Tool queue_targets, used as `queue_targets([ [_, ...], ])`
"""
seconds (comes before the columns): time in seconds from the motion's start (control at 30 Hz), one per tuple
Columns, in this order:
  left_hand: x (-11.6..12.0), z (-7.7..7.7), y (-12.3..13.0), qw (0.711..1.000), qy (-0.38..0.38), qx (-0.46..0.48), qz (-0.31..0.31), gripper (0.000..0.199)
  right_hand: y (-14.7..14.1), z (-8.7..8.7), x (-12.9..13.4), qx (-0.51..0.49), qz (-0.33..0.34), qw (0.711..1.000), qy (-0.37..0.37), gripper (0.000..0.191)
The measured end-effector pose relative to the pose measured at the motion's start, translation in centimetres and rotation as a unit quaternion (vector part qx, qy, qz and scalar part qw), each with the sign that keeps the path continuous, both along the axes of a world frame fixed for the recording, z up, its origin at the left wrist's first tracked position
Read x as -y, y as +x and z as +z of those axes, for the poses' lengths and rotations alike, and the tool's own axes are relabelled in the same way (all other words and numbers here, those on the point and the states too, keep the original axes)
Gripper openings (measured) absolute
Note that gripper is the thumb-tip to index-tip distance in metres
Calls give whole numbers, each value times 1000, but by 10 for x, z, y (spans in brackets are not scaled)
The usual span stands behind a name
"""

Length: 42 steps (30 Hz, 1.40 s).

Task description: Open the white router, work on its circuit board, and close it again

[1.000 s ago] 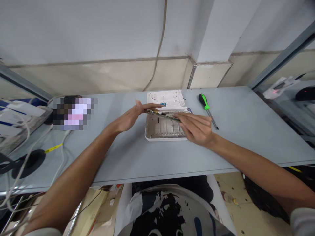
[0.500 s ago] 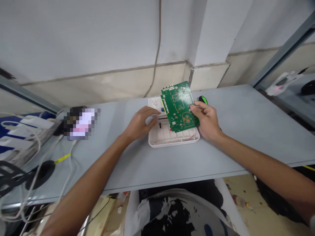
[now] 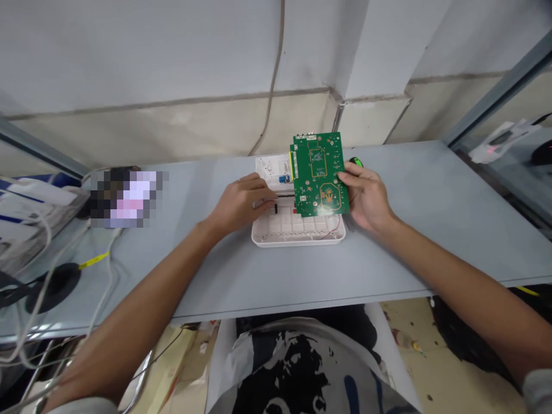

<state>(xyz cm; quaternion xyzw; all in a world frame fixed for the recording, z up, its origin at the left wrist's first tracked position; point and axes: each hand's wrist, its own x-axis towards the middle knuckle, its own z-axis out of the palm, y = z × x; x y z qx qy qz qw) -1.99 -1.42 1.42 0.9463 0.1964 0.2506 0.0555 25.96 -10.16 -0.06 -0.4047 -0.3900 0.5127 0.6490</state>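
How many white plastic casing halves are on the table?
2. One casing half lies under the left hand, the other just beyond it, partly behind the green circuit board.

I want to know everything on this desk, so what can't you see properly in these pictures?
Head view:
Inside of the white plastic case: covered by the green circuit board and left hand.
Blurred object on the desk: pixelated, so unrecognisable.
Green handle: mostly behind the right hand.
Printing on the board: too small to read.
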Motion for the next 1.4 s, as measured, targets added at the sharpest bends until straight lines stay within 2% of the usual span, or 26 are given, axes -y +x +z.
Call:
queue_targets([
  [0.17,0,-5,0,999,31,6,23,21,-2,7,3,-31,-7,999,-33,21],
  [0.3,-2,-10,1,998,32,26,56,12,-1,13,3,-58,1,997,-57,22],
  [0.43,-5,-11,2,997,36,30,63,13,0,14,1,-63,13,996,-63,25],
  [0.63,-10,-10,5,996,14,74,45,14,-4,9,-1,-21,16,1000,-7,36],
  [0.8,-15,-13,4,995,8,75,67,16,-5,6,0,24,22,999,38,38],
  [0.9,-15,-13,1,995,5,63,79,17,-3,5,1,27,9,999,42,39],
  [1.07,-10,-11,-4,993,-40,71,90,19,-2,1,-1,34,-12,999,39,42],
  [1.2,-11,-14,-4,993,-42,81,80,20,-4,0,-2,38,-22,998,34,43],
  [1.3,-13,-18,-1,992,-35,99,71,18,-7,2,1,63,-62,994,59,40],
  [1.4,-10,-17,3,992,-24,108,62,21,-14,4,10,144,-119,974,125,33],
])
